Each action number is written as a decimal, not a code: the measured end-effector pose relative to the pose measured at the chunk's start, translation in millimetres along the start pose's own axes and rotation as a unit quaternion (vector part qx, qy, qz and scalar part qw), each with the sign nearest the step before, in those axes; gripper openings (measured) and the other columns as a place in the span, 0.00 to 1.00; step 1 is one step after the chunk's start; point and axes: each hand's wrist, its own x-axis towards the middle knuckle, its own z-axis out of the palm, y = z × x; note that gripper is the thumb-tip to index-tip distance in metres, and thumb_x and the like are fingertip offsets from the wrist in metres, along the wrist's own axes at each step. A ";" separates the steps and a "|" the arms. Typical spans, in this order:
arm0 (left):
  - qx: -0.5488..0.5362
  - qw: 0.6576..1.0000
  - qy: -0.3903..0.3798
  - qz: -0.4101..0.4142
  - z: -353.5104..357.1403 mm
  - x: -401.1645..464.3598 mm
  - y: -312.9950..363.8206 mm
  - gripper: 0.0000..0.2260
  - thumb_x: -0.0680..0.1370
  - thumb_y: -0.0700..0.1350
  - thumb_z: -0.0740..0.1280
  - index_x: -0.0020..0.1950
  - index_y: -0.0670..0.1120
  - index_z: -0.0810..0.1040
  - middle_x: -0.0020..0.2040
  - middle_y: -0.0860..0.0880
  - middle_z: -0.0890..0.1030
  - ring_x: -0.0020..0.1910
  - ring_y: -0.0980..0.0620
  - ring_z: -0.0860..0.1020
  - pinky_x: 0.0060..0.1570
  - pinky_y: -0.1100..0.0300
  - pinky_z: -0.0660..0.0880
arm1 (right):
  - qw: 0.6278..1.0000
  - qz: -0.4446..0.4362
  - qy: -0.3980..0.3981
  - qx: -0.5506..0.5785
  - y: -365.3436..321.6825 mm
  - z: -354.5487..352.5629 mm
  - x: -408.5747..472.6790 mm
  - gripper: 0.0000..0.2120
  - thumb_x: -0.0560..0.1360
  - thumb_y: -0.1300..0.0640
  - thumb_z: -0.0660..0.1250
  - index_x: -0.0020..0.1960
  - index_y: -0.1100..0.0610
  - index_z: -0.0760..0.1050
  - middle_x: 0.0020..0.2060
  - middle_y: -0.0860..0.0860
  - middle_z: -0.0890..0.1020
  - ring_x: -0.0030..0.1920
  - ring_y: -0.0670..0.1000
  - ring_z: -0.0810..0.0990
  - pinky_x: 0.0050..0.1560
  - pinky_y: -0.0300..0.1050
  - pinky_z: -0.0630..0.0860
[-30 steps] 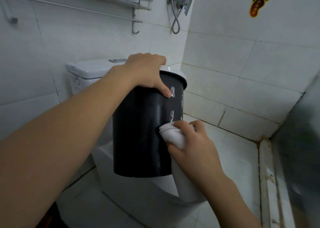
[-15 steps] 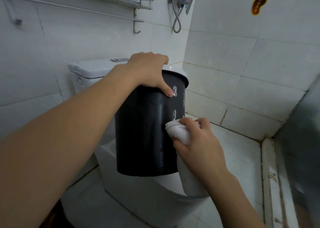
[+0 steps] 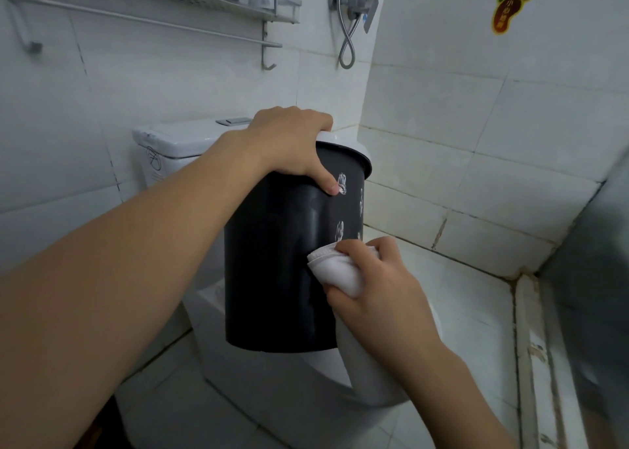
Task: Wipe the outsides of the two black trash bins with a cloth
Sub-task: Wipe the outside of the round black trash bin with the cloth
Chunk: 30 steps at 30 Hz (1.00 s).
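A black trash bin (image 3: pixel 272 271) with small white prints on its side is held up in the air above the toilet, upright. My left hand (image 3: pixel 289 145) grips its rim from above, thumb down the outside. My right hand (image 3: pixel 377 292) presses a folded white cloth (image 3: pixel 335 268) against the bin's right side, about halfway down; the cloth's tail hangs below my palm. Only one bin shows clearly.
A white toilet (image 3: pixel 258 390) with its cistern (image 3: pixel 177 142) stands right under and behind the bin. White tiled walls close in at left and right. A metal shelf with a towel rail (image 3: pixel 211 33) and a shower valve (image 3: pixel 354 6) hang overhead. A raised sill (image 3: pixel 531 346) runs along the right floor.
The cloth and my right hand have stayed at about the same height on the bin's side, shifting slightly. My left hand keeps the same grip on the rim.
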 end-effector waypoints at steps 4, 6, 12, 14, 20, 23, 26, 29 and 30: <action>0.000 1.000 0.002 -0.001 -1.3 -0.8 1.0 0.36 0.58 0.72 0.75 0.57 0.54 0.70 0.48 0.54 0.73 0.47 0.47 0.71 0.43 0.54 0.64 | 1.000 0.010 0.009 -0.003 1.9 0.4 1.0 0.18 0.70 0.46 0.67 0.59 0.39 0.69 0.53 0.44 0.68 0.46 0.52 0.76 0.41 0.46 0.74; -0.001 1.000 0.003 -0.002 -0.9 -1.4 0.4 0.37 0.57 0.72 0.75 0.58 0.53 0.71 0.48 0.54 0.73 0.47 0.47 0.71 0.43 0.54 0.64 | 1.000 0.022 0.017 -0.006 7.1 -1.9 3.5 0.18 0.71 0.46 0.67 0.59 0.39 0.70 0.54 0.44 0.68 0.47 0.51 0.76 0.40 0.45 0.73; -0.007 1.000 -0.001 0.007 -3.4 -2.9 4.0 0.39 0.59 0.71 0.76 0.64 0.55 0.71 0.53 0.54 0.75 0.48 0.50 0.68 0.44 0.55 0.63 | 0.999 0.020 0.036 -0.010 7.5 -15.1 16.2 0.18 0.70 0.47 0.68 0.60 0.40 0.72 0.53 0.46 0.70 0.47 0.53 0.77 0.42 0.47 0.74; -0.004 1.000 0.000 0.007 -3.5 -2.7 4.9 0.38 0.59 0.70 0.76 0.64 0.55 0.71 0.55 0.54 0.76 0.48 0.50 0.68 0.45 0.55 0.63 | 0.999 0.009 0.035 -0.020 4.4 -17.6 21.5 0.17 0.71 0.47 0.68 0.59 0.40 0.71 0.52 0.46 0.69 0.46 0.53 0.76 0.41 0.47 0.74; 0.001 1.000 -0.003 0.005 -1.5 -0.5 4.1 0.39 0.58 0.71 0.76 0.63 0.55 0.71 0.58 0.53 0.78 0.48 0.49 0.68 0.45 0.55 0.63 | 0.998 0.003 -0.003 -0.055 2.7 -16.6 30.0 0.16 0.71 0.47 0.66 0.59 0.40 0.70 0.51 0.45 0.66 0.42 0.51 0.72 0.38 0.45 0.70; -0.001 1.000 -0.004 0.000 -2.3 -1.2 2.9 0.38 0.58 0.71 0.75 0.62 0.55 0.71 0.54 0.54 0.76 0.48 0.49 0.68 0.44 0.55 0.63 | 0.997 0.033 -0.008 -0.066 11.2 -14.5 27.2 0.16 0.72 0.47 0.66 0.58 0.41 0.70 0.51 0.46 0.66 0.44 0.53 0.75 0.37 0.46 0.71; -0.002 1.000 -0.005 0.004 -3.0 -1.9 4.4 0.38 0.59 0.71 0.76 0.63 0.55 0.71 0.53 0.54 0.75 0.48 0.49 0.68 0.45 0.55 0.63 | 0.995 0.056 -0.003 -0.088 17.2 -16.9 28.7 0.15 0.72 0.47 0.65 0.58 0.42 0.70 0.50 0.47 0.66 0.43 0.53 0.73 0.36 0.45 0.68; -0.002 1.000 -0.003 0.008 -2.3 -1.0 5.8 0.38 0.59 0.71 0.76 0.63 0.55 0.72 0.57 0.53 0.77 0.49 0.49 0.68 0.45 0.55 0.63 | 0.994 0.038 0.002 -0.107 12.1 -20.1 28.6 0.15 0.72 0.48 0.65 0.58 0.42 0.71 0.50 0.47 0.65 0.40 0.52 0.68 0.35 0.45 0.65; -0.002 1.000 -0.001 0.010 -2.4 -0.6 5.8 0.38 0.58 0.71 0.76 0.63 0.55 0.72 0.58 0.52 0.78 0.49 0.48 0.69 0.45 0.55 0.64 | 0.994 0.022 -0.001 -0.107 7.5 -19.6 26.7 0.16 0.72 0.49 0.65 0.59 0.42 0.70 0.50 0.46 0.65 0.40 0.51 0.67 0.35 0.44 0.64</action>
